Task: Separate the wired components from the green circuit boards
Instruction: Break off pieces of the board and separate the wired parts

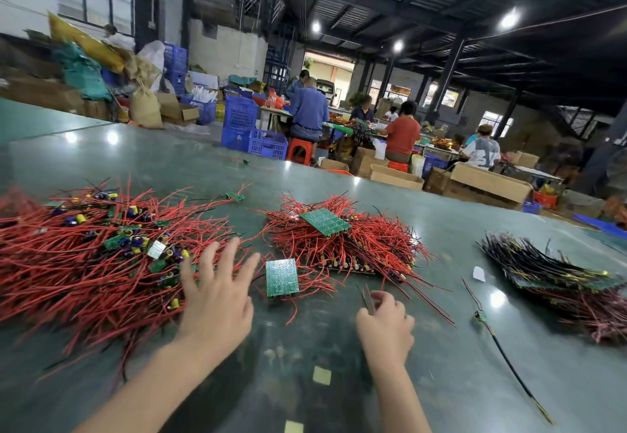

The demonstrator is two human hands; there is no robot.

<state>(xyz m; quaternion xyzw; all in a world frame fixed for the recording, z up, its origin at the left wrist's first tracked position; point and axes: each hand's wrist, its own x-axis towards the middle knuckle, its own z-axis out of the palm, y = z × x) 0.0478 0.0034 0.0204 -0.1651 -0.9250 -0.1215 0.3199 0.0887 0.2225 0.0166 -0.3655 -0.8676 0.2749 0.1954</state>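
Just left of green circuit board (pixel 282 278) on table (pixel 339 381): left hand (pixel 217 300), fingers spread wide over big pile of red-wired components (pixel 84 263). Right of same board: right hand (pixel 385 325), fingers curled, pinching thin dark wire (pixel 364 298). Beyond board: second red-wired pile (pixel 356 242).

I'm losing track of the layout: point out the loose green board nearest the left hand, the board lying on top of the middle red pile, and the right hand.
loose green board (pixel 282 278), head view, centre of its face.
board on the middle pile (pixel 325 222), head view, centre of its face.
right hand (pixel 385 325), head view, back of the hand.
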